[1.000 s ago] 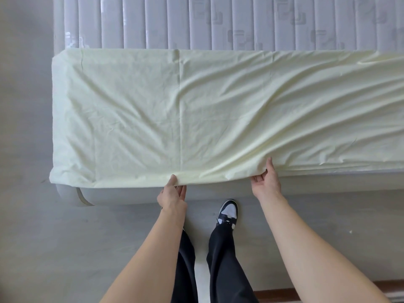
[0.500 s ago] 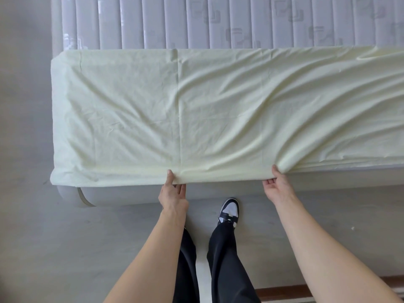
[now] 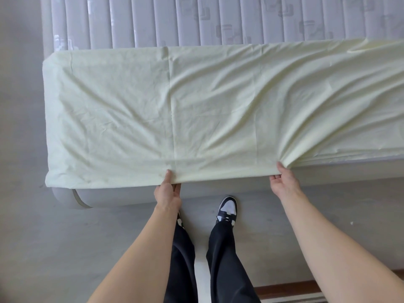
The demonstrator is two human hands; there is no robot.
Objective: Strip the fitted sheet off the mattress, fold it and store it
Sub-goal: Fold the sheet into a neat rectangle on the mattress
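Pale-yellow sheet [image 3: 196, 110] folded lengthwise on mattress [image 3: 196, 20], your L hand [image 3: 168, 193] & R hand [image 3: 284, 182] each pinching its near edge, thumbs on top.

My 2 forearms are bare from the lower frame edge up to my left hand [image 3: 168, 194] and right hand [image 3: 284, 183]; no sleeve, watch or ring shows. Between them, in the lower middle of the frame, I wear loose black trousers [image 3: 227, 263]. Below their hems are black-and-white sneakers [image 3: 227, 208] with white toes and black laces.
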